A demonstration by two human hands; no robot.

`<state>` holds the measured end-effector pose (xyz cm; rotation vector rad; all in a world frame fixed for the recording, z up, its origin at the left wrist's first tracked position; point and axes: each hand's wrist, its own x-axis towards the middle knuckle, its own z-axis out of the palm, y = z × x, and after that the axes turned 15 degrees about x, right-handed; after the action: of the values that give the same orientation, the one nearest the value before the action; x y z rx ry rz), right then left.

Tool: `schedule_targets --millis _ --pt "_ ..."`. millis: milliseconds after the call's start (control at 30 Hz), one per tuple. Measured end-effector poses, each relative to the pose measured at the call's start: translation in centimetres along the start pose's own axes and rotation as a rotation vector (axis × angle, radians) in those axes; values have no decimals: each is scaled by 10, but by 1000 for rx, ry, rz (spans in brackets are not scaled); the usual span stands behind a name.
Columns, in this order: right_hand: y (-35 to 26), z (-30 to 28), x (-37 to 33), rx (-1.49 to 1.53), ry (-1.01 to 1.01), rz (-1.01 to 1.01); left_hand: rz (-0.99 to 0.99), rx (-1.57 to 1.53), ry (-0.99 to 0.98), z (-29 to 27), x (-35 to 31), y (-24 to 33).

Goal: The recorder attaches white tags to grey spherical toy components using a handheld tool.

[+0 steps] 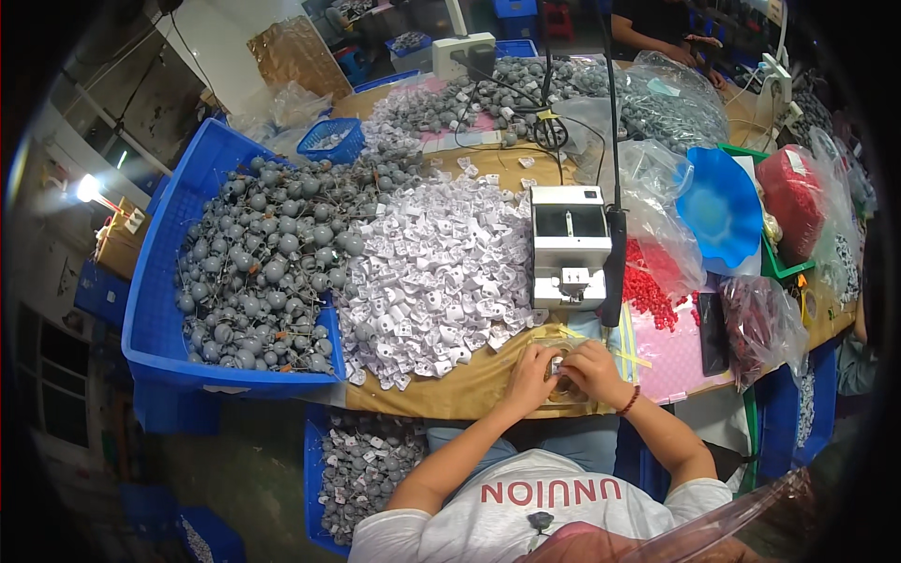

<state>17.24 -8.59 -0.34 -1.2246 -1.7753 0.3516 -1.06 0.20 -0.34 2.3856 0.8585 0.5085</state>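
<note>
A small whitish piece [557, 364] is located between the fingertips of both hands, at the table's near edge, over a round brownish item [571, 394]. The left hand [533, 373] is narrowed, with thumb and fingers drawn together at the piece; the right hand [593, 370] is likewise narrowed from the opposite side. Which hand bears the piece cannot be told, as the fingers hide most of it. Caution: uneven fingertip pressure may cause the piece to slip; being so near the edge, it could then drop off the table [460, 394]. If it falls to the left, the heap of white parts [441, 272] could make it hard to recover. Ahead stands a white-and-black device [570, 246], with a dark rod-like tool [614, 272] hanging beside it; a raised right hand may knock the tool. Farther left, the blue bin [235, 377] contains grey balls [267, 267]; stray ones could mix with the white parts.
</note>
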Motion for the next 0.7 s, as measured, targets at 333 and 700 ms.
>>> schedule_targets --millis 333,700 --pt "-15 16 -4 -115 -45 -12 81 -78 -20 -13 -11 -12" --pt "-9 25 -12 -177 4 131 -305 553 522 -209 -52 -140"
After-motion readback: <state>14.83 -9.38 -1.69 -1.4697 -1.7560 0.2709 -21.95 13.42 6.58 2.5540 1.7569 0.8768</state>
